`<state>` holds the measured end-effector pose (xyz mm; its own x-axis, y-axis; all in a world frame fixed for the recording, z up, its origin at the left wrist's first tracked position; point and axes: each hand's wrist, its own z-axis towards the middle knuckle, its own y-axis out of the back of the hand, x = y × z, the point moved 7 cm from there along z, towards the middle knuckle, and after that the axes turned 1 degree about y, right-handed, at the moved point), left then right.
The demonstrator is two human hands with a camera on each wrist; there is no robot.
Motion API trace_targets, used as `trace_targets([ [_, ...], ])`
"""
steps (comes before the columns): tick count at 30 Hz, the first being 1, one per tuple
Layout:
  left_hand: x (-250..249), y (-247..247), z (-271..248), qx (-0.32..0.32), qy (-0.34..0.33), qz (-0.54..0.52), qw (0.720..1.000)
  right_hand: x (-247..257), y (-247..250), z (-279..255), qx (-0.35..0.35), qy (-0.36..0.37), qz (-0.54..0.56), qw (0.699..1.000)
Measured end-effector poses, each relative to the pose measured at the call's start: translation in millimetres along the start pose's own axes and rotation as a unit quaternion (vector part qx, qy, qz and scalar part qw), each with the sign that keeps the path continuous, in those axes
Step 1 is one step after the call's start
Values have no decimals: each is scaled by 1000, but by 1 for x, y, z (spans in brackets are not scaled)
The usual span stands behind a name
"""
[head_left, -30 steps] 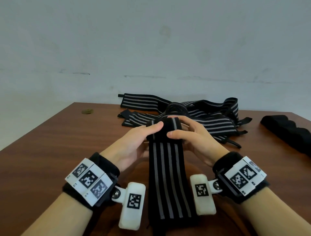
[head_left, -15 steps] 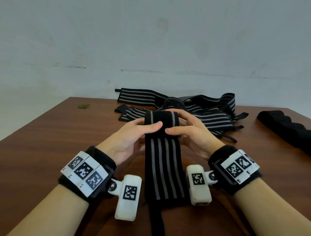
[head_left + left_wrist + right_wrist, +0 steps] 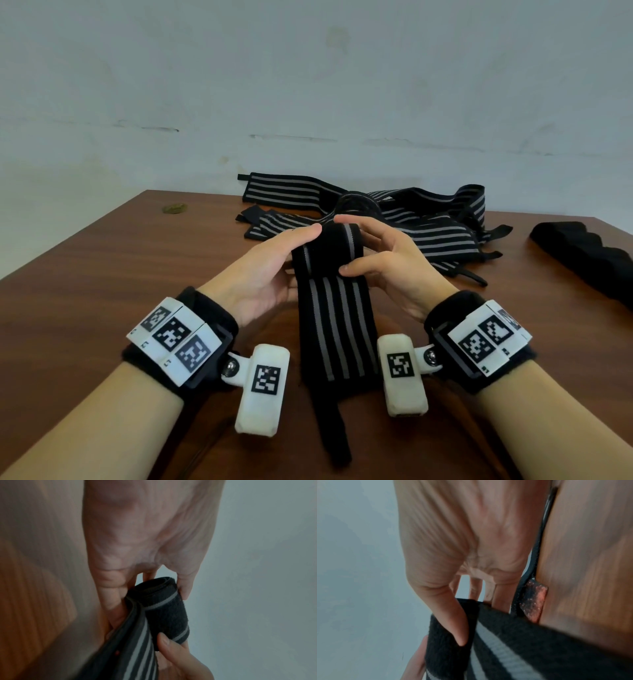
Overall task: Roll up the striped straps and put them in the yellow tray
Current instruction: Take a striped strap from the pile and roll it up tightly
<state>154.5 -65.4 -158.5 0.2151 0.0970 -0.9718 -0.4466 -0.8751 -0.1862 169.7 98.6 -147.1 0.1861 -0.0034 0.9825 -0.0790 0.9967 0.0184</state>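
Hands at work over a brown wooden surface (image 3: 102, 274): the left hand (image 3: 263, 274) and right hand (image 3: 390, 270) hold a half-rolled striped strap (image 3: 337, 329) between them, just above the wood. The rolled end (image 3: 327, 251) sits at the far end of the strap, with the left thumb laid over its top and the right thumb pressed against its near face; the fingers (image 3: 186, 588) of both hands curl round behind it. The unrolled length runs back between the wrists, its narrow black tail (image 3: 334, 431) lying flat. Behind the hands lies a loose heap of more striped straps (image 3: 428, 226). At far right rests a black padded piece (image 3: 589, 253).
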Motion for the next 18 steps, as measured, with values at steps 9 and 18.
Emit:
trace_targets([
  [9,-14,0,-3,-13,-71,-27,997,-9,-16,-10,69,-103,11,992],
  [18,-4,0,-2,7,-14,20,1000,1,-10,-8,41,-42,24,998],
])
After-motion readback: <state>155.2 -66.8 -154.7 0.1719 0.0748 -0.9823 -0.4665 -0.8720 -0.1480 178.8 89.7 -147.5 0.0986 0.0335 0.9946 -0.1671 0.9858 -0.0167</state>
